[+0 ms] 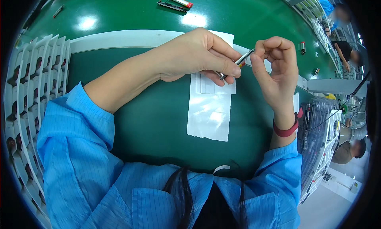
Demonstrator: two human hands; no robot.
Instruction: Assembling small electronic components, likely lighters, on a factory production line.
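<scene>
My left hand (206, 56) is closed around a slim electronic assembly (243, 57), a narrow dark strip with a pale part and a bit of red. Its fingers hide much of the piece, and a metallic end (222, 76) pokes out below them. Up at the assembly's far tip, my right hand (276, 66) is closed in a pinch of thumb and forefinger. Whatever lies between those fingertips is too small to name. Below the hands, white paper sheets (208, 118) lie on the dark green work mat (151, 130).
Beyond a white rail (119, 39) runs a glossy green surface. A similar assembly with a battery (174, 5) lies there, and another small battery piece (303, 47) sits farther right. White ribbed trays (37, 82) stand at left, clear plastic trays (317, 130) at right. Other people are at far right.
</scene>
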